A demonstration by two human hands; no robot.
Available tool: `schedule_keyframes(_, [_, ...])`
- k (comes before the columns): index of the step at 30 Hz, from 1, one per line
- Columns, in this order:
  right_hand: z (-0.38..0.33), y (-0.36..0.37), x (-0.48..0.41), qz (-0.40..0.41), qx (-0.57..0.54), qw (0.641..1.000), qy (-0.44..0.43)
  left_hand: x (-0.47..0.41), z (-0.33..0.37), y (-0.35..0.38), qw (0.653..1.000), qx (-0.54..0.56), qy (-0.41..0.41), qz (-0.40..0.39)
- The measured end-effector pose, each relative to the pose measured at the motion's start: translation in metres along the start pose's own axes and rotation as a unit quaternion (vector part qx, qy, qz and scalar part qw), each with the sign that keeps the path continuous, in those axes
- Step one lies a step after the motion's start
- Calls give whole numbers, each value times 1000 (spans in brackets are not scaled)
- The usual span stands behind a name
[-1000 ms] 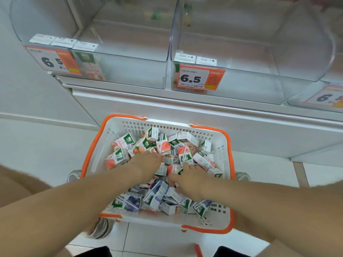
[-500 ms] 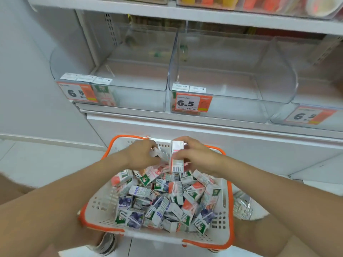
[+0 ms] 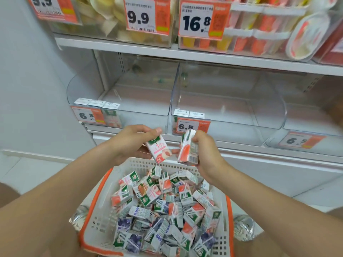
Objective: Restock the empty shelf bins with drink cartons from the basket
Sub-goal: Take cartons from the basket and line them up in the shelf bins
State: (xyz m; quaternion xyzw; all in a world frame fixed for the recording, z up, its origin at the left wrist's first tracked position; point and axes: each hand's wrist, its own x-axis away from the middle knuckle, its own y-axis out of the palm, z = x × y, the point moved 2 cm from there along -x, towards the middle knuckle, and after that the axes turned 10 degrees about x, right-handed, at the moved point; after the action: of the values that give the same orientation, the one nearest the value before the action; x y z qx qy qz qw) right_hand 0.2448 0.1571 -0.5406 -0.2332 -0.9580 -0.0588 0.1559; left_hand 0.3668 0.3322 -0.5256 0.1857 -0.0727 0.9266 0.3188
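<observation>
Just above the basket (image 3: 229,210) rim: one carton (image 3: 157,148) pinched between thumb and fingers of the left hand (image 3: 130,143), tilted. Beside it, close but apart, a second carton (image 3: 187,147) clasped round its side by the right hand (image 3: 206,154). Beyond and above both grips: three clear bins (image 3: 222,115), tagged 6.5, showing no stock. Below the grips: heap (image 3: 163,210) of mixed cartons filling the basket. Judged status: one pair lifted, nothing placed yet, nearly the whole restock outstanding. Judged next: carry both forward into a bin, release, return for more.
</observation>
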Motion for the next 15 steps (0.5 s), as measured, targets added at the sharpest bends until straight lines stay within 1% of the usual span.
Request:
schedule_keyframes(1, [-2,3,0,25,33,998,-39,0,4,-3,1000,-3,8,2])
schedule_keyframes(3, [-9,10,1,79,110,983,-124,2,13,-8,999,-23,31,12])
schedule_keyframes(4, [-12,14,1,91,145,972,-160,4,19,-10,998,-41,49,18])
schedule_keyframes(6, [-19,26,2,81,203,953,-210,9,33,-17,991,-88,98,32])
schedule_keyframes(8, [-23,37,-2,79,247,938,-232,14,47,-27,983,-109,144,42])
schedule_keyframes(11, [-33,51,-10,111,286,919,-247,17,67,-51,966,-142,200,81])
schedule_keyframes(13, [-45,61,-12,113,281,916,-262,18,79,-67,956,-153,221,122])
schedule_keyframes(15, [-55,71,-16,105,267,917,-277,15,89,-82,935,-182,242,187])
